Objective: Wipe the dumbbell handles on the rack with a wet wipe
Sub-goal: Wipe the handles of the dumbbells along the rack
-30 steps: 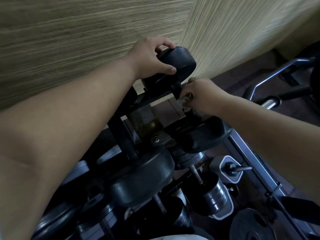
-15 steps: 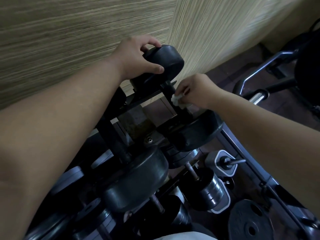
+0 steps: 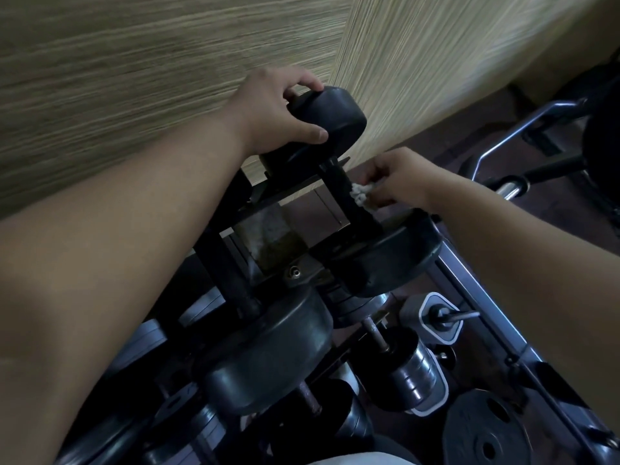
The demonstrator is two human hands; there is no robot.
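Note:
A black dumbbell lies on the top tier of the rack [image 3: 214, 253], its dark handle [image 3: 349, 199] running between two round heads. My left hand [image 3: 278, 109] grips the far head [image 3: 335, 119], thumb on its face and fingers curled over its rim. My right hand [image 3: 399, 179] pinches a crumpled white wet wipe [image 3: 360, 193] and holds it against the right side of the handle, near its middle. The near head [image 3: 385, 256] sits just below my right hand.
More black dumbbells [image 3: 268, 354] and chrome-plated ones [image 3: 409, 367] fill the lower tiers. A weight plate [image 3: 486, 431] lies at the bottom right. A metal frame rail [image 3: 476, 297] runs down the right side. A woven-textured wall [image 3: 167, 62] stands close behind the rack.
My right hand has pulled off the handle and now holds the wipe at its right side, so the wipe shows. My left hand keeps its grip on the far head.

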